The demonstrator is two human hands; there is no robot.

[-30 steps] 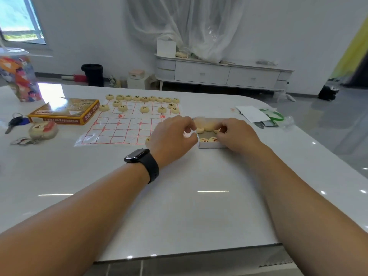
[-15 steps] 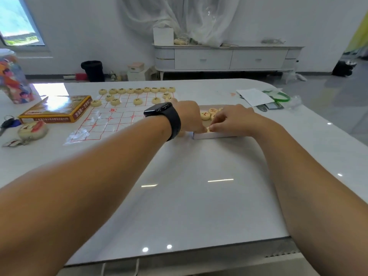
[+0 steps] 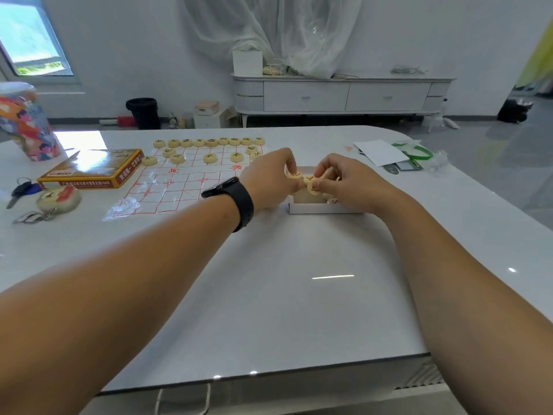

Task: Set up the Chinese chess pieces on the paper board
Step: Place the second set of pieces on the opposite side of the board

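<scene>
A white table point(image 3: 299, 295) fills most of the frame. At centre-right, a low white tray point(image 3: 317, 207) of pale round pieces w/ red characters is seen, just right of the paper board point(image 3: 179, 187). Both hands are held over the tray, close together, fingertips nearly meeting.

The left hand point(image 3: 269, 181) is seen w/ fingers curled; a red-marked piece point(image 3: 294, 174) is pinched at its fingertips, above the tray's far-left corner. A black watch point(image 3: 233, 202) is worn on that wrist. The right hand point(image 3: 347, 182) is also curled, thumb and forefinger closed on a second red-marked piece point(image 3: 311, 182) at the tray's middle. Whether more than one piece is held by either hand can't be told.

The board, a clear sheet w/ red grid lines, is laid left of centre. Its far end is already filled: a row of black-marked pieces point(image 3: 209, 142) along the top edge, two more point(image 3: 169, 151) set behind, and a further spaced row point(image 3: 209, 158) below. The near half of the grid is seen bare of pieces.

At left of the frame, a yellow-brown box point(image 3: 89, 169) lies touching the board's left edge; keys point(image 3: 21, 190) and a round keychain point(image 3: 57, 199) lie below it, a colourful cup point(image 3: 27, 127) above. At upper right of the table, white paper point(image 3: 380, 152) and a green band point(image 3: 419, 151) are seen.
</scene>
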